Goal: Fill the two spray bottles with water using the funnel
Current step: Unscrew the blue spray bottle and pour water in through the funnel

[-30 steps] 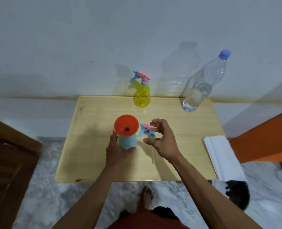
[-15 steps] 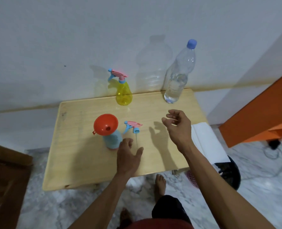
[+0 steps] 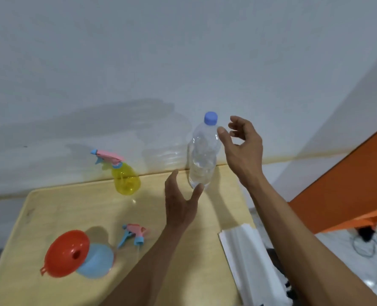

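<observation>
1. Head view: the water bottle (image 3: 202, 155) stands upright at the table's (image 3: 72, 208) back edge, between both hands.
2. Left hand (image 3: 179, 202), fingers spread and empty, sits just below its base.
3. Right hand (image 3: 242, 146), loosely cupped and empty, is near its cap.

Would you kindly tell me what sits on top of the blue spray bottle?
The red funnel sits in the blue spray bottle; its bowl hides the neck and spout.
</observation>
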